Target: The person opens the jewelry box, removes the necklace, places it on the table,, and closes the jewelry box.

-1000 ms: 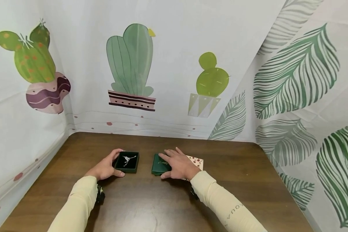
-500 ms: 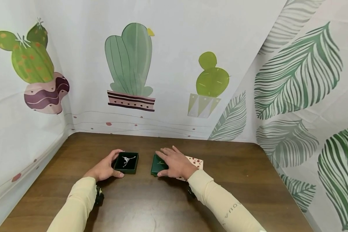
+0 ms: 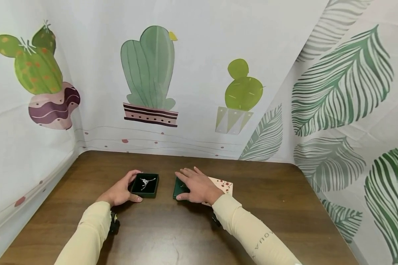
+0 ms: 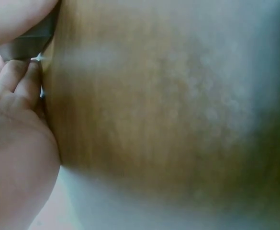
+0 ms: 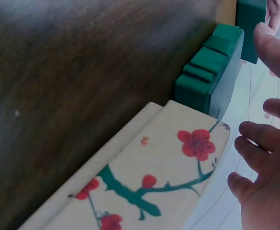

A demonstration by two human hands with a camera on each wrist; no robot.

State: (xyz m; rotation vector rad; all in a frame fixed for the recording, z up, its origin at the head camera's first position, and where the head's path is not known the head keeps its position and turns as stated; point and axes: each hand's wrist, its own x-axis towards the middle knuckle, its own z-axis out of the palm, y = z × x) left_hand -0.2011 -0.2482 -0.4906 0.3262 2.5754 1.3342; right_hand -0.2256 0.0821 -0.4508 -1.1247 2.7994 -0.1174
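At the left of the table, a dark green jewellery box point(image 3: 145, 186) stands uncovered, with a silvery chain piece point(image 3: 147, 182) on its black lining. My left hand point(image 3: 121, 189) holds this box by its left side, thumb at the front corner and fingers behind. The left wrist view catches only a dark corner of the box between thumb and fingers. To the right, my right hand point(image 3: 199, 187) hovers with spread fingers over a flat green box or lid point(image 3: 179, 188), mostly hidden beneath it. In the right wrist view the fingers point(image 5: 262, 143) look apart from this green piece point(image 5: 209, 67).
A cream box with red blossoms and a green branch point(image 5: 149, 172) lies right of the green piece, partly under my right hand. The brown wooden table point(image 3: 172, 235) meets a white cactus-print curtain point(image 3: 199, 73) at the back and sides.
My right hand has slid a little to the left, covering more of the green piece and its gold lettering and baring more of the blossom box. The left hand keeps its place.
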